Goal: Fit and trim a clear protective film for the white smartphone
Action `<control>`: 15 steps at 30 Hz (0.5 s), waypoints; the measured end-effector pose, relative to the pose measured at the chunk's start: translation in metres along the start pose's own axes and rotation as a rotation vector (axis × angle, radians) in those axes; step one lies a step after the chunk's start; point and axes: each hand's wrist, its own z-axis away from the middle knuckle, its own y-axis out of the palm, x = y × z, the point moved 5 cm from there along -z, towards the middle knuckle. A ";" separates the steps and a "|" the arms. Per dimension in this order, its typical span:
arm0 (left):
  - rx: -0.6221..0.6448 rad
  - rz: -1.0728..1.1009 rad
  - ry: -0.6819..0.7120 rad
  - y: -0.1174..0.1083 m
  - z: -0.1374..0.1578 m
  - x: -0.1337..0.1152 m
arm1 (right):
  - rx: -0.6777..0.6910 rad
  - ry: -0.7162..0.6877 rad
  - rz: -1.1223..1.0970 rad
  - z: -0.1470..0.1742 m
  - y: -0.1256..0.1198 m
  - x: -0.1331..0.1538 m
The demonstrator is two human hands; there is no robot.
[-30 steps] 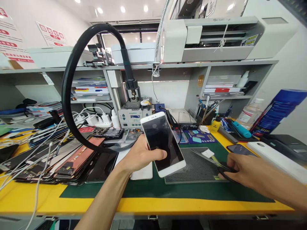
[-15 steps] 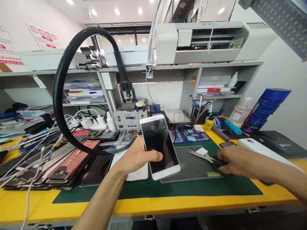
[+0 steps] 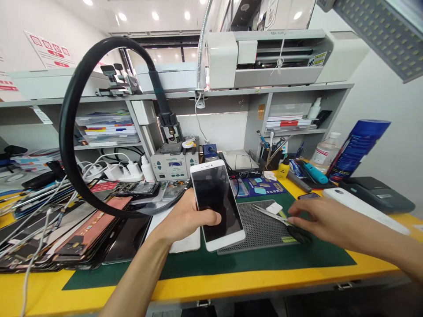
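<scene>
A white smartphone (image 3: 220,193) with a dark screen rests in my left hand (image 3: 188,215), my thumb lying across the lower glass. The phone is held tilted above the bench, overlapping a grey perforated mat (image 3: 261,226). On that mat lie scissors (image 3: 276,215) with black handles, blades pointing left. My right hand (image 3: 313,215) hovers over their pivot and handles, thumb and forefinger slightly apart; whether the fingertips touch the metal is unclear. A small white piece (image 3: 274,208) lies beside the blades.
A green mat (image 3: 211,268) covers the yellow bench. Stacked phone screens (image 3: 95,229) and cables crowd the left. A thick black hose (image 3: 68,132) loops in front of the shelf. At right stand a yellow bottle (image 3: 283,169), a clear bottle (image 3: 325,152) and a white device (image 3: 363,211).
My right hand has come off the scissors' handles and shifted left over the pivot. The scissors stay on the mat. My left hand keeps holding the phone; the view has shifted slightly.
</scene>
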 end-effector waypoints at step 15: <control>0.000 0.094 -0.445 0.001 -0.005 0.047 | 0.006 0.197 -0.038 -0.052 -0.028 -0.012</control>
